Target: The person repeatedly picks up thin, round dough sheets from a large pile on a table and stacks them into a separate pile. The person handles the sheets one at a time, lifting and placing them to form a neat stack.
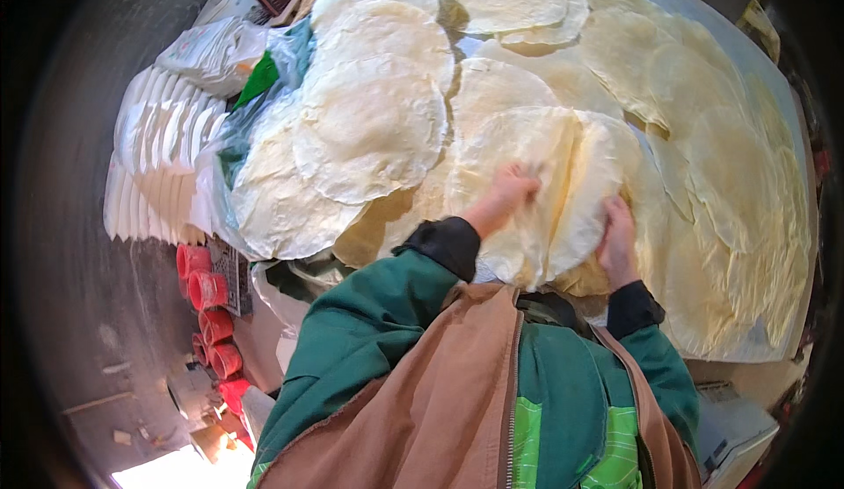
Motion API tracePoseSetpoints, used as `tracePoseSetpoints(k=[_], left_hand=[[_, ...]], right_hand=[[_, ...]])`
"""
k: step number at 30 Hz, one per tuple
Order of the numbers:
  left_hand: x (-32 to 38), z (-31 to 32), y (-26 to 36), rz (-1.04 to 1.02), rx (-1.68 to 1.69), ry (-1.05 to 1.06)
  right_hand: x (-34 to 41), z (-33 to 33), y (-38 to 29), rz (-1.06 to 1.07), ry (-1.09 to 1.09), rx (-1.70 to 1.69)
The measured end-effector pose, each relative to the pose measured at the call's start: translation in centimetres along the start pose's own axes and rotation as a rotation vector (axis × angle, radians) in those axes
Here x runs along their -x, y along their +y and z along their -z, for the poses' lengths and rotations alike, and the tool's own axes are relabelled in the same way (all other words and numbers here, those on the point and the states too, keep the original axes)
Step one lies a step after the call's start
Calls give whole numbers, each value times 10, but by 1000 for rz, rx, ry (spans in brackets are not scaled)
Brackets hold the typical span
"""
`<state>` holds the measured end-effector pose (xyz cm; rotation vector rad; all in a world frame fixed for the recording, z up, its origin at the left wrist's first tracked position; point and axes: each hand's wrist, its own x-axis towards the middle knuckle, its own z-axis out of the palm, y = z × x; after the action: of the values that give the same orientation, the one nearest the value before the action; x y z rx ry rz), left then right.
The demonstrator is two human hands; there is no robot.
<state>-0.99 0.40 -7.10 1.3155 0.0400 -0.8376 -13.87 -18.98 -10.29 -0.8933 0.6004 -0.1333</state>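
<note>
A large, round, thin flatbread [508, 136] lies in front of me with a ridged crease running down its right half. My right hand [618, 241] grips its right edge and lifts that side slightly. Over the middle of the same sheet is my left hand [508, 192], fingers curled and blurred by motion. Whether it pinches the bread or only rests on it cannot be told. Beneath and behind are other flatbreads, and a stack of overlapping flatbreads [376, 126] sits to the left.
Overlapping flatbreads [699, 139] cover the table's right side. Packs of folded white sheets [165, 139] and plastic bags [280, 60] line the left edge. Below them, several red cylindrical objects [208, 290] stand near the floor. A pale box-like object [735, 423] is at lower right.
</note>
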Motion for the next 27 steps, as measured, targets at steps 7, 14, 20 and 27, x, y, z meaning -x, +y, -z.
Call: tracePoseSetpoints(k=[7,14,20,27], left_hand=[[124,217,180,-483,-606,586],[209,266,354,-625,-317,628],[112,399,441,-543,-422,500],[-16,268,311,-626,-480,372]], right_hand=[[-17,56,-5,73,97,11],[-5,94,-5,175,148,56],[16,12,-24,203,-6,39],[45,-27,-53,295,-61,278]])
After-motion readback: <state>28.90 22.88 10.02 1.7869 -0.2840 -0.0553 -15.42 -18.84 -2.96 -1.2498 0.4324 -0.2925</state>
